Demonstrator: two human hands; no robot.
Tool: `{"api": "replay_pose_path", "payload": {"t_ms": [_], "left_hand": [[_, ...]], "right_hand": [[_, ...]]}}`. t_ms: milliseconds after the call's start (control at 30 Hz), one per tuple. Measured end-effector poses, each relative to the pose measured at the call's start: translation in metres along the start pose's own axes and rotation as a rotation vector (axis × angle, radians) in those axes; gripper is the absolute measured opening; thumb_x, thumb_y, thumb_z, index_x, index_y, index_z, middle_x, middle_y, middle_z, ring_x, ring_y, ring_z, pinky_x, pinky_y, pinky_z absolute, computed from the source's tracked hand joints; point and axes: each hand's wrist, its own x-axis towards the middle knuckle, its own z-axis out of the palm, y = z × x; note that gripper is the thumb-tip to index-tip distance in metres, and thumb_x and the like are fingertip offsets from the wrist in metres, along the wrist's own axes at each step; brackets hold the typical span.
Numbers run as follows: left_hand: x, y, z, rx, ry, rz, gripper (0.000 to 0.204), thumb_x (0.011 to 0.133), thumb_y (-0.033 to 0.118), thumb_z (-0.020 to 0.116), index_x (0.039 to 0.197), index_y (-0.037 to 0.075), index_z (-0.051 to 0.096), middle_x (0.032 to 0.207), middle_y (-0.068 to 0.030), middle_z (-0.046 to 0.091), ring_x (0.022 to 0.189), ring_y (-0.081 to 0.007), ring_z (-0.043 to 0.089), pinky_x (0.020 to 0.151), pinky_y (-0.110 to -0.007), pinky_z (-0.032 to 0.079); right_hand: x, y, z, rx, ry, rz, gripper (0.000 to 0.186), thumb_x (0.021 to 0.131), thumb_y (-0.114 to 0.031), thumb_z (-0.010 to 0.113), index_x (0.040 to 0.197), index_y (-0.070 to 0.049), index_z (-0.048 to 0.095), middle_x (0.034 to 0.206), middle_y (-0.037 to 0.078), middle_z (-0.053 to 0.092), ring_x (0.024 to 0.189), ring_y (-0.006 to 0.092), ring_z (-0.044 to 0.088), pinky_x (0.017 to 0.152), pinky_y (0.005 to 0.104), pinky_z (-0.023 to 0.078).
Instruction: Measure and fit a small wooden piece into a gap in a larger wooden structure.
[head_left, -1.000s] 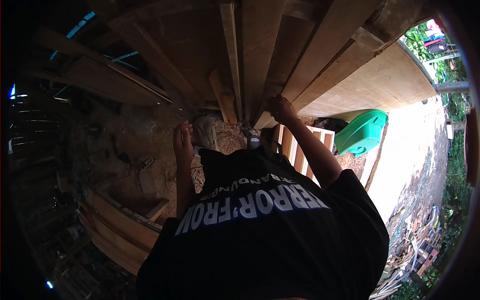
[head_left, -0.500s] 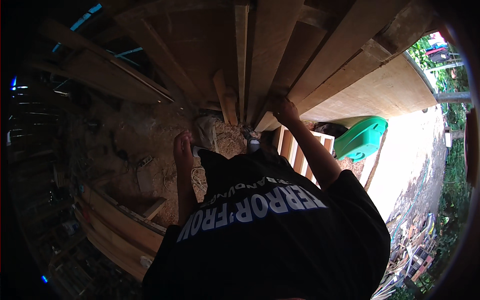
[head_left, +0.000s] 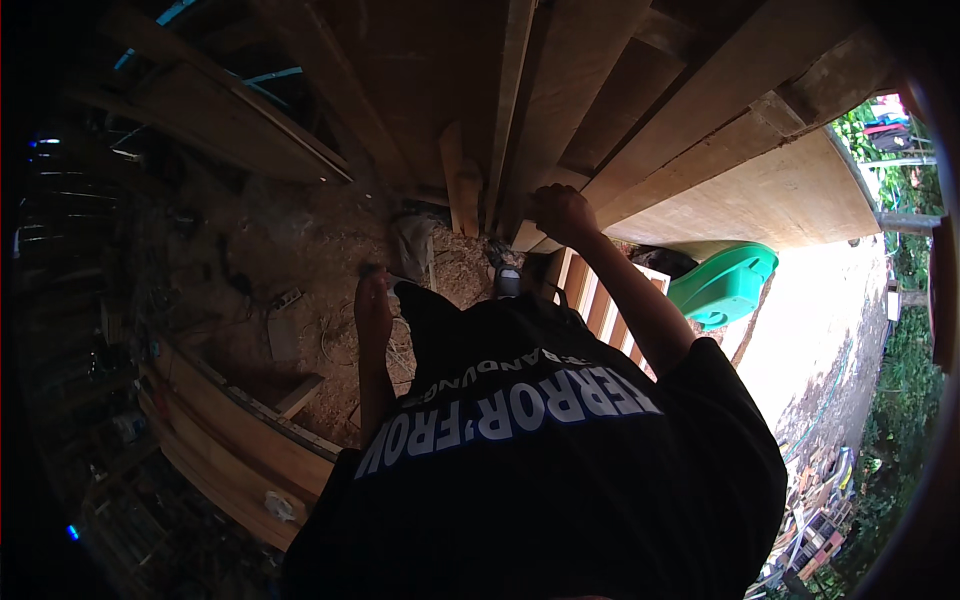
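My right hand (head_left: 563, 213) is at the lower ends of several wooden boards that lean upright in front of me. Its fingers are curled in against the face of a broad board (head_left: 570, 90); whether they grip anything is hidden in shadow. Low on the left, above the littered ground, my left hand (head_left: 373, 303) is held away from the boards with its fingers bent together. Something dark shows at its fingertips, too small and dim to name. Short wood strips (head_left: 460, 185) stand just left of the leaning boards.
To the right lie a green plastic tub-like thing (head_left: 725, 287) and a slatted wooden piece (head_left: 590, 290). A pale panel (head_left: 760, 195) leans behind them. Long planks (head_left: 235, 430) lie at lower left. Shavings (head_left: 455, 265) cover the ground near my foot (head_left: 507, 278).
My right hand has shifted slightly up and left along the boards. The left hand stays low, its fingertips now darker. The view has turned a little.
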Motion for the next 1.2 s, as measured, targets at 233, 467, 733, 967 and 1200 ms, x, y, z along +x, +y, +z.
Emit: {"api": "replay_pose_path", "payload": {"t_ms": [233,467,733,967,1200], "left_hand": [[0.014,0.008,-0.009,-0.014,-0.012,0.049,0.034,0.110,0.027,0.046,0.126,0.000,0.061,0.126,-0.0155,0.064,0.117,-0.0256,0.063,0.100,-0.039,0.050],[0.014,0.008,-0.016,0.052,-0.030,0.033,0.035,0.110,0.027,0.046,0.128,0.001,0.061,0.124,-0.0148,0.065,0.114,-0.0240,0.063,0.097,-0.038,0.051],[0.008,-0.004,-0.016,0.088,-0.048,0.031,0.037,0.111,0.028,0.044,0.127,0.001,0.063,0.123,-0.0149,0.065,0.113,-0.0237,0.063,0.096,-0.038,0.051],[0.011,0.002,-0.002,0.081,-0.045,0.017,0.038,0.111,0.029,0.045,0.127,0.001,0.064,0.120,-0.0142,0.067,0.111,-0.0237,0.065,0.097,-0.037,0.051],[0.014,0.009,0.006,0.037,-0.077,-0.040,0.039,0.110,0.031,0.045,0.128,0.001,0.063,0.119,-0.0142,0.068,0.110,-0.0236,0.066,0.096,-0.037,0.051]], "right_hand": [[0.004,-0.008,0.007,0.177,-0.044,0.155,0.056,0.066,-0.019,0.087,0.120,-0.018,0.072,0.121,0.006,0.068,0.112,0.0321,0.064,0.098,0.0435,0.053],[0.010,-0.009,0.029,-0.001,0.040,-0.046,0.045,0.070,-0.020,0.085,0.114,-0.025,0.075,0.123,0.003,0.069,0.111,0.0275,0.065,0.096,0.0395,0.054],[0.029,-0.005,0.031,-0.120,0.114,-0.148,0.030,0.077,-0.023,0.079,0.107,-0.024,0.076,0.112,0.002,0.069,0.103,0.0270,0.066,0.086,0.0395,0.057],[0.031,0.002,0.050,-0.060,0.097,-0.065,0.042,0.075,-0.023,0.081,0.116,-0.019,0.074,0.114,0.006,0.069,0.103,0.0288,0.067,0.090,0.0406,0.056],[0.040,-0.009,0.045,0.240,0.031,0.279,0.055,0.070,-0.018,0.084,0.123,-0.019,0.071,0.123,0.011,0.067,0.112,0.0312,0.065,0.094,0.0422,0.055]]}}
